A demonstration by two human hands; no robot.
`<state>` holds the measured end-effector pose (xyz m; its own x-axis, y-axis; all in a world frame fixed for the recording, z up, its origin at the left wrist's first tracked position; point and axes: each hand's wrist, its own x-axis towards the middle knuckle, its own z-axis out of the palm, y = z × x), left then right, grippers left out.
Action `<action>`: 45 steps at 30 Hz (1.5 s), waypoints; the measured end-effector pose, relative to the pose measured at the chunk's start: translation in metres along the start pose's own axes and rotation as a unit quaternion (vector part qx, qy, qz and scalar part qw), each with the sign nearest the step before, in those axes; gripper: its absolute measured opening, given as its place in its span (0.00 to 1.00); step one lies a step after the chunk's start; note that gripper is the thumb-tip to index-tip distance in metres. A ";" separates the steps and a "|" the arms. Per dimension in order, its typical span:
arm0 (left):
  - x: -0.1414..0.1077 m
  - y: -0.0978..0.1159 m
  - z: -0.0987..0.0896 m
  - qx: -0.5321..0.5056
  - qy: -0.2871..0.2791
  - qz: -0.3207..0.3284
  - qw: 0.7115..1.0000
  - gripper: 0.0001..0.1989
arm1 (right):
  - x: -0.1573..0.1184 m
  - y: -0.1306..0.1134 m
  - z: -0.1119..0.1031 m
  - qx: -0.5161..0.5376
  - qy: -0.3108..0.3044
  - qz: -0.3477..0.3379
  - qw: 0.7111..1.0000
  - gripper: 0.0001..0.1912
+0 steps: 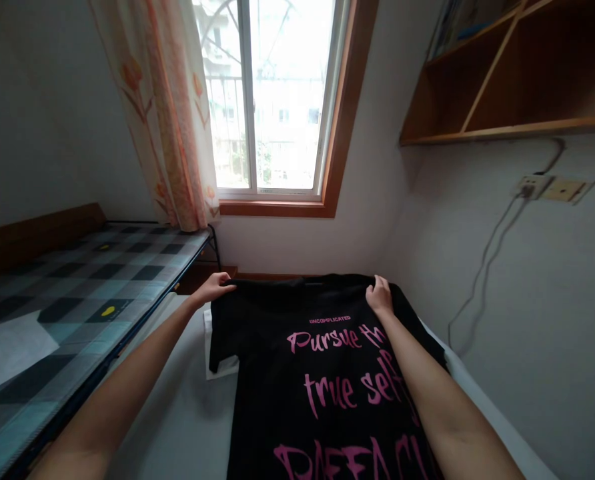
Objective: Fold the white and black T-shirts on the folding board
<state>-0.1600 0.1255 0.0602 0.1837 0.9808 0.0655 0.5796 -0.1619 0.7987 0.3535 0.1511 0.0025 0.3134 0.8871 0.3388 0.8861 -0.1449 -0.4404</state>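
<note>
A black T-shirt (272, 373) with pink lettering is spread out over a pale tabletop, its collar edge toward the window. My left hand (213, 289) pinches the shirt at its left shoulder, fingers closed on the cloth. At the other shoulder, my right hand (379, 295) grips the cloth too, with its fingers curled over the top edge. My right forearm covers part of the lettering. The lower end of the shirt runs out of view. Something white and flat (222, 369) shows from beneath the left sleeve.
The pale tabletop (177, 407) reaches the right wall. On the left is a bed with a checked mattress (142, 257) and a white paper sheet (12, 350). Ahead are a curtain (170, 133) and a window (287, 120). A wooden shelf (502, 130) hangs above a socket (532, 185) with a dangling cord.
</note>
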 end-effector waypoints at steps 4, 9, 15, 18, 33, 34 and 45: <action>0.003 -0.009 0.003 0.088 -0.018 -0.030 0.996 0.29 | 0.004 0.001 0.004 -0.052 -0.084 -0.019 0.995 0.31; 0.000 -0.024 -0.010 0.224 -0.138 -0.109 0.959 0.31 | -0.007 0.013 -0.011 -0.104 -0.125 -0.055 0.985 0.29; -0.009 -0.041 -0.051 0.286 -0.179 -0.172 0.926 0.25 | -0.029 0.041 -0.068 -0.317 -0.071 -0.066 0.943 0.23; -0.015 -0.045 -0.061 0.298 -0.171 -0.191 0.920 0.22 | -0.033 0.063 -0.093 -0.310 -0.143 0.014 0.940 0.19; -0.033 0.003 0.081 0.311 -0.036 0.091 0.945 0.24 | -0.037 0.042 -0.112 -0.084 -0.336 0.131 0.929 0.18; -0.034 0.001 0.091 0.315 -0.027 0.090 0.944 0.25 | -0.040 0.040 -0.108 -0.094 -0.346 0.130 0.924 0.16; -0.043 -0.019 0.124 0.326 0.079 0.120 0.935 0.21 | 0.029 0.051 -0.148 -0.214 -0.081 0.138 0.964 0.19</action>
<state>-0.0800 0.0728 -0.0320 0.2818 0.9030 0.3244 0.9061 -0.3616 0.2194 0.4582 0.1041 0.1130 0.5311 0.8404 0.1080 0.8468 -0.5222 -0.1009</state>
